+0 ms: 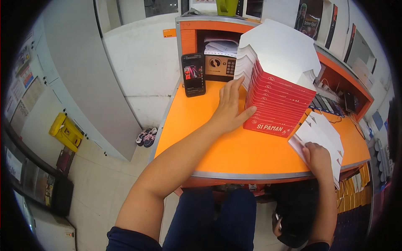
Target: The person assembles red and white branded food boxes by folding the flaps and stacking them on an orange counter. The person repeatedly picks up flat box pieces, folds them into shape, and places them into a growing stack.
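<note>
**Layout on the worktop**

On the worktop [234, 150]: stack of flat folded cartons [278, 96] at centre-right, left hand [230, 109] against its left side. Right of the stack, near the front edge, loose carton blanks [322, 134] under the right hand [317, 160]. Left of the stack, further back, a phone [193, 75] propped upright; small safe [218, 66] in the shelf behind.

We are at a small service counter, a shop or office front desk. We see an orange counter [217, 142] with a raised orange shelf [201, 26], a small safe [220, 65] in its cubby, posters [309, 17] on the wall, notices taped to a glass partition [23, 83], and a tiled floor [100, 184].
</note>
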`<state>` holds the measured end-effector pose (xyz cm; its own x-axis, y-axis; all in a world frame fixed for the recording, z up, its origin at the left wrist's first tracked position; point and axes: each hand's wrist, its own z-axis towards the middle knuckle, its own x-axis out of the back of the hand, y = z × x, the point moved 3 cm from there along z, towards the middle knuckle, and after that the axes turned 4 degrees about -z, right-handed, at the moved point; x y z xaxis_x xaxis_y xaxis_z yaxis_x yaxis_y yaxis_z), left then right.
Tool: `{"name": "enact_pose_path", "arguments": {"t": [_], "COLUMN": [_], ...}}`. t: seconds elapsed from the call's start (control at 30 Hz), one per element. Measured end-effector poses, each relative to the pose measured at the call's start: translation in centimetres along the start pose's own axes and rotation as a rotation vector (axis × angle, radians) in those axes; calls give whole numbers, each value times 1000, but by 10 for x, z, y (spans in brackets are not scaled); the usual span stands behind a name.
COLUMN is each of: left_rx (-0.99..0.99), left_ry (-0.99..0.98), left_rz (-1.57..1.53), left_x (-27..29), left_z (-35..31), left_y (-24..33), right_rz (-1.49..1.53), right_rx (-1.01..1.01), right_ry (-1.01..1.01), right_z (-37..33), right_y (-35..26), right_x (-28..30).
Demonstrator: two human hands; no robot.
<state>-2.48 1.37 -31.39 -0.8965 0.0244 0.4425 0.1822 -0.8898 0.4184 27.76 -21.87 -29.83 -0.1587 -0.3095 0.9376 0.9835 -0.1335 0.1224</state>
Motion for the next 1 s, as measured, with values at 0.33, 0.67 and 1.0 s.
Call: {"name": "enact_pose_path", "arguments": {"t": [0.33, 0.67, 1.0], "left_rx": [-50, 5, 93], "left_ry": [2, -12, -77], "left_rz": [42, 45, 63], "left_x": [0, -12, -12], "left_z": [2, -9, -32], "left_y": [2, 4, 10], "right_rz": [-103, -79, -37], "right_rx": [80, -6, -116], "right_ry": [-119, -79, 230], "right_z": [3, -1, -23], "right_y": [-7, -1, -1], "right_x": [8, 3, -26]}}
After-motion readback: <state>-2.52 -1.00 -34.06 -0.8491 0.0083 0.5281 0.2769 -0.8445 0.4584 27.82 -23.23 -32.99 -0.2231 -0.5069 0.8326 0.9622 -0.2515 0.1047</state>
